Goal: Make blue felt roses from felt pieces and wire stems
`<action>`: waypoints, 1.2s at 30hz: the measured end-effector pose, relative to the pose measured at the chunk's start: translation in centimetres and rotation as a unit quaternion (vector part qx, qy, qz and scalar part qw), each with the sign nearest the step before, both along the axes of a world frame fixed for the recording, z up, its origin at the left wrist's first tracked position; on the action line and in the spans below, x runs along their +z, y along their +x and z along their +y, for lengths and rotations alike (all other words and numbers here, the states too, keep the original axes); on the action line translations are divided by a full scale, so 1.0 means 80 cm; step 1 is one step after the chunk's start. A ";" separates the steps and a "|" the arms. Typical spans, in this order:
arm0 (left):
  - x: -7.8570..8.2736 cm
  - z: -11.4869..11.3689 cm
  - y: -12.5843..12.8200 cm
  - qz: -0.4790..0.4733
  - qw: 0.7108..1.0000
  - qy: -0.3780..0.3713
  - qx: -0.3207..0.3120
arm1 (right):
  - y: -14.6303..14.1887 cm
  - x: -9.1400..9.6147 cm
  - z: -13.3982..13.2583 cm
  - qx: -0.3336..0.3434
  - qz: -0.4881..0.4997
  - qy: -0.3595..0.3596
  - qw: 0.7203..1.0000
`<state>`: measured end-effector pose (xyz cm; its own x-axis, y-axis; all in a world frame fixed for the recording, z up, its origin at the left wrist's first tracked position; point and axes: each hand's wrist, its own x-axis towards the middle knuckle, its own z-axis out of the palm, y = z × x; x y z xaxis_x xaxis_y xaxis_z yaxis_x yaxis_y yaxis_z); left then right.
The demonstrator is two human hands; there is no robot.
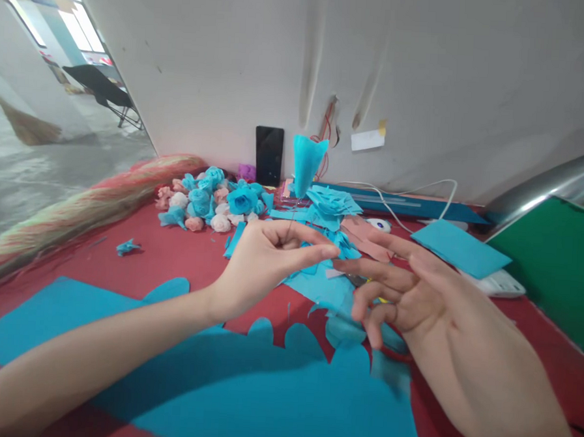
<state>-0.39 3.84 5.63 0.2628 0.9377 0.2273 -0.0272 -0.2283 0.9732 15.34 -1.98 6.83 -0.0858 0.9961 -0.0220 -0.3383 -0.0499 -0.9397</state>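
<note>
My left hand [265,263] is closed, thumb and forefinger pinched together, around a thin wire stem [292,222]. At the top of the stem stands a rolled blue paper petal [308,164], wider at its upper end. My right hand [415,290] is palm up with its fingers apart and loosely curled, slightly blurred, beside the left fingertips; I see nothing in it. Under both hands lies a large sheet of blue paper [272,400] with scalloped edges. Several blue paper pieces [329,204] are piled behind my hands. Scissors are partly hidden beneath my right hand.
Finished blue, pink and white paper flowers [202,197] sit in a heap at the back left. A phone [268,155] leans on the wall. At right are a blue pad [461,247], a green board [553,271] and a metal pipe [553,183]. A rolled fibre bundle [87,201] edges the left.
</note>
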 end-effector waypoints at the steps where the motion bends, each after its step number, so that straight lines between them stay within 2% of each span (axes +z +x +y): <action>1: 0.001 -0.001 0.001 -0.004 1.000 -0.004 -0.003 | -0.001 0.001 0.000 -0.001 0.004 0.006 1.000; 7: 0.000 -0.004 0.001 -0.008 1.000 -0.017 -0.003 | -0.002 0.002 -0.001 -0.019 0.038 0.021 0.999; 16: -0.005 0.000 -0.004 -0.035 0.998 -0.013 -0.048 | 0.002 0.000 0.002 -0.026 0.068 0.017 0.997; 26: 0.000 -0.004 0.002 -0.038 0.998 -0.034 -0.040 | 0.005 -0.001 -0.001 -0.053 0.092 0.007 0.994; 33: 0.001 -0.006 0.003 -0.028 0.995 -0.062 -0.072 | 0.011 0.003 0.000 -0.035 0.081 0.015 0.996; 36: -0.001 -0.008 0.003 -0.029 0.993 -0.073 -0.088 | 0.016 0.005 0.001 -0.012 0.114 0.015 0.993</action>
